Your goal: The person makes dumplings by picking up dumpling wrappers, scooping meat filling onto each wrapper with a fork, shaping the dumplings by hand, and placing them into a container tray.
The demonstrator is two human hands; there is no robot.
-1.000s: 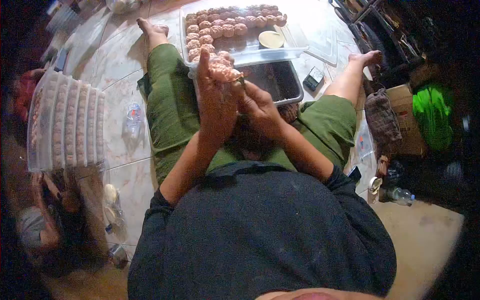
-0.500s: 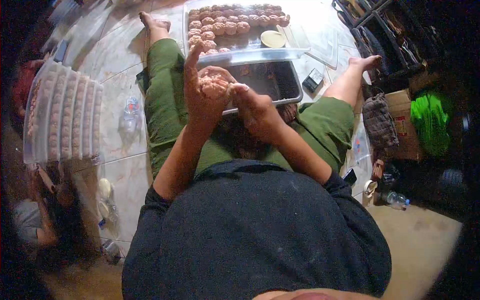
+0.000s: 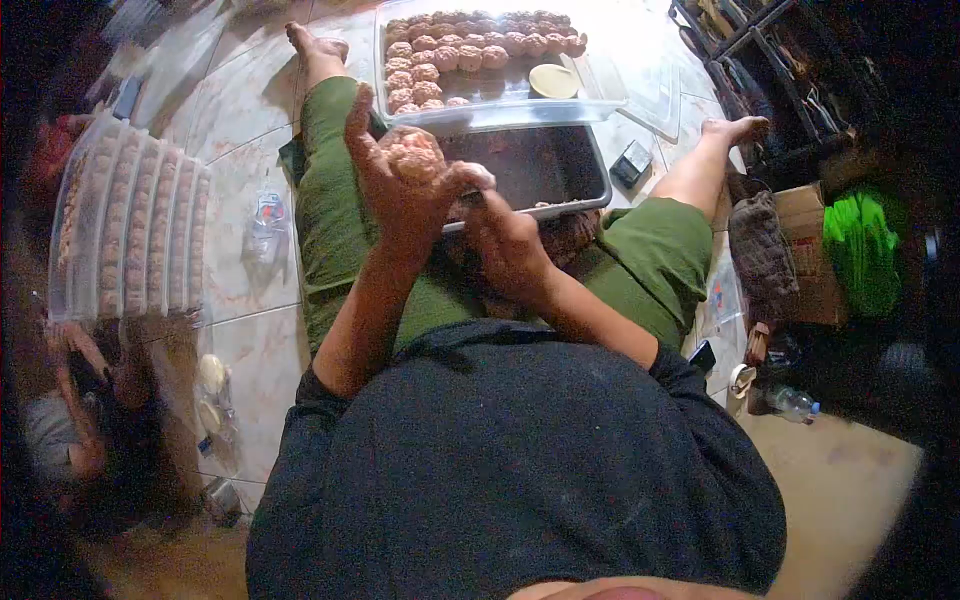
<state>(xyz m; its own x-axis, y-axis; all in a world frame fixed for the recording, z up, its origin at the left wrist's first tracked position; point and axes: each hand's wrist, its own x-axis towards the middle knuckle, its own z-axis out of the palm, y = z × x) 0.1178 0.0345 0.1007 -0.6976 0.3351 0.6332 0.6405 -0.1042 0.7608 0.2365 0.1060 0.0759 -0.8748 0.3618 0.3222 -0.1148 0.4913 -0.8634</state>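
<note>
A rough pink ball of minced meat (image 3: 415,158) rests in my left hand (image 3: 400,200), which is cupped around it with the thumb side raised. Close beside it on the right, my right hand (image 3: 510,238) is closed, its fingers curled by the left palm's edge; what it grips, if anything, is hidden. Beyond both hands, a clear plastic tub (image 3: 490,118) holds rows of similar meatballs (image 3: 445,58) and a round cream-coloured lid or dish (image 3: 553,82). Nearer me, between my legs, is a dark rectangular tray (image 3: 590,165) with smears inside.
Stacked clear boxes of meatballs (image 3: 130,225) stand at the left, with another person's arms (image 3: 85,350) below them. A small black device (image 3: 632,162) lies right of the tray. Farther right are a cardboard box (image 3: 808,240), a green bag (image 3: 862,250) and a bottle (image 3: 795,403).
My left hand has moved slightly up and left from my right hand, and the meat in it looks rounder. My right hand has lowered a little from its place at the ball.
</note>
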